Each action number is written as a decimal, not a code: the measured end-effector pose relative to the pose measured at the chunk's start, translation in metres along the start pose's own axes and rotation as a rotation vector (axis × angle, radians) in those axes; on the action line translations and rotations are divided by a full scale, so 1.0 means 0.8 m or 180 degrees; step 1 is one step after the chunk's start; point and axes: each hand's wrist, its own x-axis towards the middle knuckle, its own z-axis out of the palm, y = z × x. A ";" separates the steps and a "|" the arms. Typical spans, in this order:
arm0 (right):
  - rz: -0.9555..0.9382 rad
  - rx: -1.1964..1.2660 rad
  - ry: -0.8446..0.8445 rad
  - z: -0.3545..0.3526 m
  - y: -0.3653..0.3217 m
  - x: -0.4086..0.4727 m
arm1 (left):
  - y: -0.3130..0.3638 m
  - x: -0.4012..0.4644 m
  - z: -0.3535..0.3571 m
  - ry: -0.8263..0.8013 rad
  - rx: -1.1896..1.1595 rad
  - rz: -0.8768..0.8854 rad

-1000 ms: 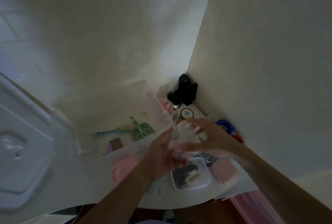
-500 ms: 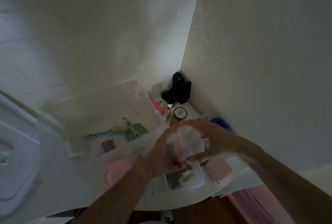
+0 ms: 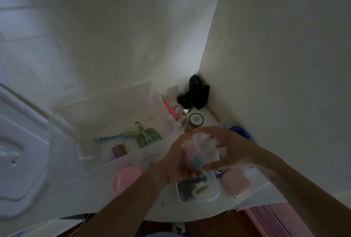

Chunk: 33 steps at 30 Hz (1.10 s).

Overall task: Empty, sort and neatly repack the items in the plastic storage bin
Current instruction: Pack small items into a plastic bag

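Observation:
A clear plastic bag (image 3: 204, 147) with small pink and teal items inside is held up between both hands above the table. My left hand (image 3: 178, 162) grips its lower part from the left. My right hand (image 3: 229, 151) wraps over its top and right side. To the left stands the translucent plastic storage bin (image 3: 121, 162), holding a green scoop (image 3: 147, 137), a blue and yellow brush (image 3: 115, 136) and a brown and purple item (image 3: 118, 151).
The bin's lid (image 3: 17, 166) leans at the far left. On the white table (image 3: 167, 210) lie a pink round object (image 3: 123, 179), a clear lidded box (image 3: 197, 189) of dark bits, a pink case (image 3: 237, 184), a tape roll (image 3: 196, 119), black devices (image 3: 195, 93) in the corner.
Both hands closed in round the clear bag and bunched it up; the right hand shifted from spread fingers to a grip over its top. The view drifted slightly.

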 end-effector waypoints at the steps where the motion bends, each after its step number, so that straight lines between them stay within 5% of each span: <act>1: -0.0118 -0.0076 -0.0121 -0.004 -0.001 -0.002 | 0.002 -0.001 0.000 -0.0102 0.0004 -0.0215; 4: -0.0377 -0.0304 -0.0377 -0.011 -0.001 -0.001 | 0.005 0.003 -0.007 -0.0377 0.0128 -0.0595; 7: -0.0192 -0.0237 -0.0160 -0.012 0.003 0.006 | 0.000 0.009 -0.003 -0.0523 -0.0165 -0.0275; 12: 0.0267 0.0100 0.0168 0.005 0.009 0.009 | -0.017 0.015 -0.004 -0.0124 -0.0229 0.0267; 24: 0.1038 0.1468 0.0731 0.116 0.074 -0.037 | -0.090 0.044 -0.032 0.0164 0.0149 0.0098; 28: 0.1492 0.2935 0.0897 0.102 0.099 -0.039 | -0.081 0.070 -0.020 0.0879 0.0106 -0.0007; 33: 0.1863 0.3375 0.1284 0.105 0.122 -0.025 | -0.060 0.102 -0.001 0.2353 0.0852 0.0061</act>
